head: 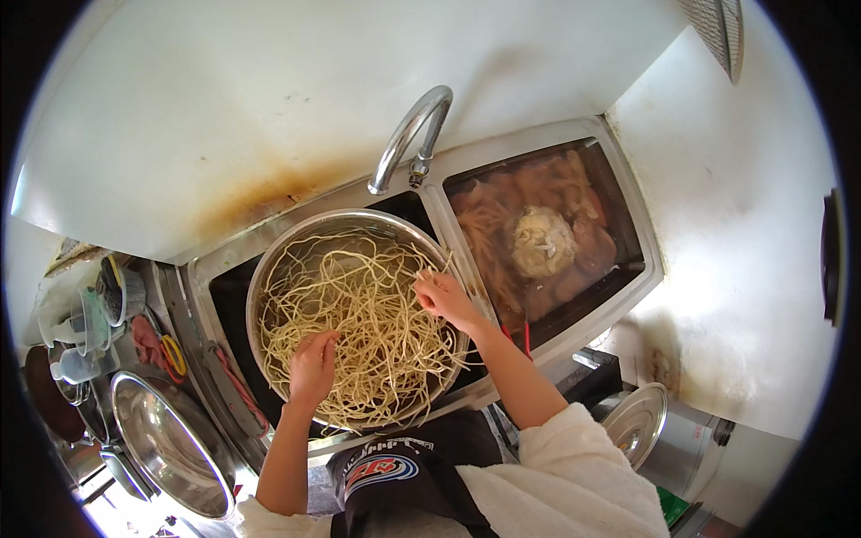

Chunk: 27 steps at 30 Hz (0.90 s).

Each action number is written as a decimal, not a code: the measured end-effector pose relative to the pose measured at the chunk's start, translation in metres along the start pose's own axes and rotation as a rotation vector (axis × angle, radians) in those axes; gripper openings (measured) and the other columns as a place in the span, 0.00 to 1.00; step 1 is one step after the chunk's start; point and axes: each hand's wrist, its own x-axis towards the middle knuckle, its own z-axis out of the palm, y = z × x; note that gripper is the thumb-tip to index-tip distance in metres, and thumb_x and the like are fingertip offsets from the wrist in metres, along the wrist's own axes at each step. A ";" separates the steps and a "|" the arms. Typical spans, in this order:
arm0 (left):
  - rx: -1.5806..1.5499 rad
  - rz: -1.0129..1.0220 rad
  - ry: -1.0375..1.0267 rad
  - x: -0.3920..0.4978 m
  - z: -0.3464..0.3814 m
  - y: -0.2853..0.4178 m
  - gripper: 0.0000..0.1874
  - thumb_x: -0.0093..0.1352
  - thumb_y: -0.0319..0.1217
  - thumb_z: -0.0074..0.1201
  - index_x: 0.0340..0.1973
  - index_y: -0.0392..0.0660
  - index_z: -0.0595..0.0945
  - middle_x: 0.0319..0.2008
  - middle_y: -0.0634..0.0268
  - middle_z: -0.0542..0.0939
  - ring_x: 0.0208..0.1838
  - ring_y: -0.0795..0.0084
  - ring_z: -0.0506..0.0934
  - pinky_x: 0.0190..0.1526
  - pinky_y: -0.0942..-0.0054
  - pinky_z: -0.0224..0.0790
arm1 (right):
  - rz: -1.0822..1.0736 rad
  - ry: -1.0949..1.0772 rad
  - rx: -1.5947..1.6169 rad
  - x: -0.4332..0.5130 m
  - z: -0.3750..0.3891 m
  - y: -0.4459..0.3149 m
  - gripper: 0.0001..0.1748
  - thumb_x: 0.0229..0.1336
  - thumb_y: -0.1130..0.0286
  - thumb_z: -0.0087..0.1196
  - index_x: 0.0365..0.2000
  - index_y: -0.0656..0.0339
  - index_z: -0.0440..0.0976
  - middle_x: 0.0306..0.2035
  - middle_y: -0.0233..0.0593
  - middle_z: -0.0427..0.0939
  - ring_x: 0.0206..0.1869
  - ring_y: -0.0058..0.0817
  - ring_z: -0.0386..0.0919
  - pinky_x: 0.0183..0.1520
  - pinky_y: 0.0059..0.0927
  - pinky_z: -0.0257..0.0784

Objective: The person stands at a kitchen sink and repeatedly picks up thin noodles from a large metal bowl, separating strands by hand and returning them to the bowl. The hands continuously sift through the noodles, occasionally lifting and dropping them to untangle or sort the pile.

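Observation:
A large round metal basin (257,306) rests over the left sink bowl, holding a tangled heap of long, pale, root-like strands (377,329) in water. My left hand (313,368) is at the basin's lower left part, its fingers curled at the strands; whether it grips one is hard to tell. At the basin's right side, my right hand (440,298) is closed around the ends of a few strands. Some strands hang over the rim below my right forearm.
A curved chrome faucet (410,134) stands behind the basin. The right sink bowl (572,296) holds pinkish meat-like pieces and a pale round mass in water. Red handles (527,339) lean at its near edge. At left are a metal bowl (168,444), yellow-handled scissors (175,356) and plastic containers.

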 end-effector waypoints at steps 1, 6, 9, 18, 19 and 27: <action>0.024 -0.030 -0.011 0.000 0.000 -0.001 0.09 0.66 0.25 0.46 0.39 0.41 0.78 0.35 0.54 0.78 0.39 0.56 0.75 0.40 0.63 0.68 | 0.091 0.046 -0.083 0.008 -0.001 -0.002 0.13 0.61 0.64 0.42 0.22 0.57 0.62 0.17 0.26 0.61 0.18 0.14 0.55 0.21 0.20 0.51; 0.079 0.021 0.040 0.007 -0.001 0.004 0.10 0.63 0.26 0.51 0.40 0.44 0.79 0.35 0.56 0.77 0.39 0.57 0.75 0.40 0.63 0.68 | -0.087 0.057 -0.538 0.008 0.023 -0.018 0.24 0.64 0.50 0.37 0.31 0.64 0.69 0.18 0.39 0.68 0.22 0.26 0.66 0.27 0.33 0.62; 0.112 0.099 0.071 0.010 0.006 0.019 0.13 0.60 0.26 0.55 0.41 0.45 0.80 0.33 0.57 0.77 0.37 0.60 0.74 0.39 0.64 0.68 | -0.048 -0.220 -0.585 -0.014 0.051 -0.018 0.25 0.64 0.51 0.37 0.34 0.66 0.69 0.20 0.44 0.71 0.24 0.30 0.70 0.28 0.34 0.63; -0.022 0.176 -0.025 0.004 0.011 0.035 0.09 0.57 0.25 0.58 0.34 0.42 0.82 0.30 0.63 0.78 0.26 0.68 0.75 0.31 0.72 0.71 | -0.002 -0.276 -0.296 -0.040 0.080 0.007 0.25 0.65 0.53 0.37 0.24 0.65 0.67 0.14 0.35 0.63 0.18 0.24 0.61 0.23 0.31 0.59; -0.078 0.133 -0.041 0.002 0.011 0.035 0.09 0.57 0.25 0.58 0.34 0.42 0.82 0.29 0.62 0.78 0.26 0.69 0.76 0.30 0.73 0.71 | -0.035 -0.265 -0.279 -0.042 0.081 0.008 0.25 0.65 0.52 0.37 0.24 0.65 0.67 0.14 0.34 0.63 0.18 0.24 0.61 0.23 0.31 0.58; -0.112 0.138 -0.067 -0.001 0.016 0.030 0.05 0.59 0.24 0.55 0.31 0.39 0.79 0.26 0.62 0.78 0.23 0.71 0.76 0.26 0.75 0.70 | -0.033 -0.238 -0.343 -0.053 0.084 0.001 0.25 0.65 0.52 0.37 0.24 0.64 0.68 0.15 0.38 0.64 0.18 0.28 0.61 0.24 0.33 0.59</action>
